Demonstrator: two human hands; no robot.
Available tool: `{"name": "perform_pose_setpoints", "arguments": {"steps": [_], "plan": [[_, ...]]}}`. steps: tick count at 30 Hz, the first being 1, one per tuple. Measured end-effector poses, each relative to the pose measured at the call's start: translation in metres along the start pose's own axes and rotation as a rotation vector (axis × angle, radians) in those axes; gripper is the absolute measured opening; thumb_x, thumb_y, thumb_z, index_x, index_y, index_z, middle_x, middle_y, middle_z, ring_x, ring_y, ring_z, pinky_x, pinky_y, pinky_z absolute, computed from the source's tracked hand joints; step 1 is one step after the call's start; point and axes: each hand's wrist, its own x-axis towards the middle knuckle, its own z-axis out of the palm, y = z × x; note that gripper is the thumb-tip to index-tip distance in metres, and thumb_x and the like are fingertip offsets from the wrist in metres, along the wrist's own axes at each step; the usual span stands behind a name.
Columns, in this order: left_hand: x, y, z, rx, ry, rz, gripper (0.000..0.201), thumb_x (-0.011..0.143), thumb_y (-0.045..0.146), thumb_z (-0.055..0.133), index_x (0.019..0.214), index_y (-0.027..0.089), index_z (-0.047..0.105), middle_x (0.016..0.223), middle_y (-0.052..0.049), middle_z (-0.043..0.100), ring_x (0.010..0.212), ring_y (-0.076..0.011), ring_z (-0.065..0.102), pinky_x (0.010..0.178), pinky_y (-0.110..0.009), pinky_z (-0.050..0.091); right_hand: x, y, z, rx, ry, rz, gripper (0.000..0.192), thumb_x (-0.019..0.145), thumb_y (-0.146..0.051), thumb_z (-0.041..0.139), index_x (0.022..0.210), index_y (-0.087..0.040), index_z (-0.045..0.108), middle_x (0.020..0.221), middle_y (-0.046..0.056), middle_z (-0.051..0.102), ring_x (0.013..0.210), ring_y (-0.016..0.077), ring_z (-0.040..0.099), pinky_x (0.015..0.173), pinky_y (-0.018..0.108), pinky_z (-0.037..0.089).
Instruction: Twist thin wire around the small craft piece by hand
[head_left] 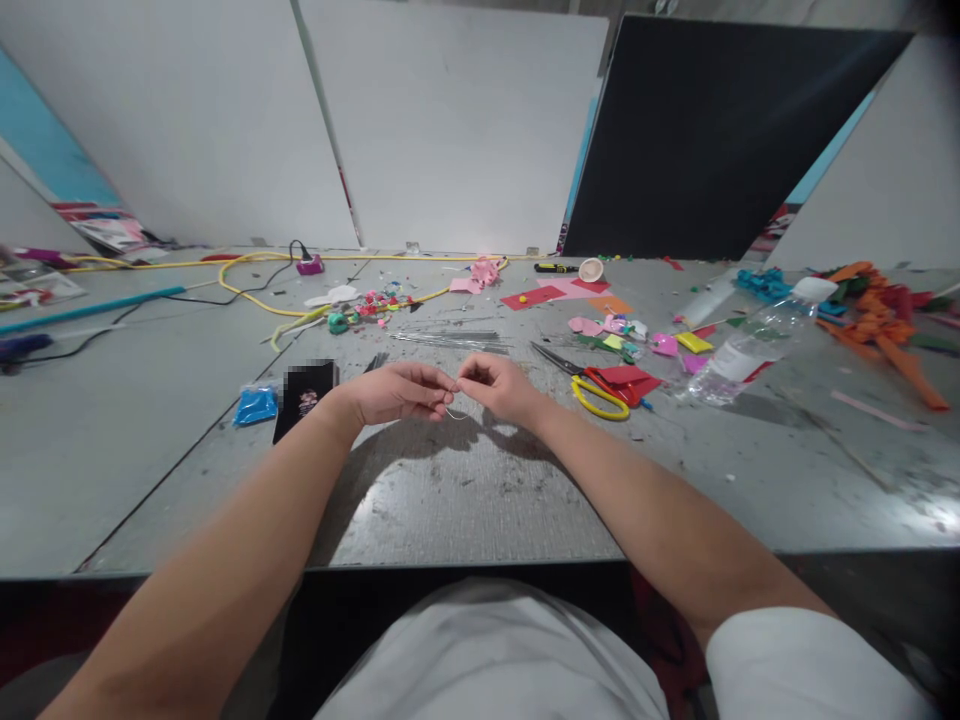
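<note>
Both hands meet above the grey table, fingertips almost touching. My left hand (397,392) is closed in a pinch on a thin, pale wire (456,415), which curves in a small loop below the fingers. My right hand (501,388) pinches the same wire from the other side; its far fingers are partly hidden. Just beyond the hands lies a bundle of thin straight metal wires (465,338). Right of my right hand are scissors (600,397) with yellow and red handles, beside red paper (630,380).
A black box (304,395) and a blue packet (256,405) lie left of my left hand. A clear plastic bottle (757,345) stands at the right, near orange strips (870,310). Coloured scraps, a yellow cable (251,290) and a cutter knife (555,268) lie farther back, before upright panels.
</note>
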Motion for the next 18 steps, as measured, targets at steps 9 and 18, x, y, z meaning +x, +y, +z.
{"name": "perform_pose_setpoints", "arguments": {"steps": [9, 18], "plan": [[0.0018, -0.0005, 0.0043, -0.065, -0.051, 0.020, 0.030, 0.071, 0.024, 0.101, 0.096, 0.020, 0.086, 0.088, -0.004, 0.077, 0.076, -0.0129, 0.072, 0.075, -0.026, 0.064, 0.0027, -0.0037, 0.0018, 0.102, 0.029, 0.010, 0.020, 0.079, -0.042, 0.073, 0.079, -0.023, 0.066, 0.074, -0.001, 0.064, 0.067, 0.0151, 0.054, 0.066, 0.032, 0.042], [0.0039, -0.0024, 0.0034, -0.010, -0.065, 0.063, 0.022, 0.075, 0.027, 0.098, 0.088, 0.018, 0.082, 0.081, -0.001, 0.072, 0.078, -0.0138, 0.069, 0.080, -0.029, 0.061, 0.0062, -0.0026, 0.0010, 0.197, 0.009, 0.061, 0.015, 0.073, -0.036, 0.072, 0.074, -0.024, 0.064, 0.061, -0.005, 0.059, 0.060, 0.0136, 0.051, 0.062, 0.030, 0.040]]}}
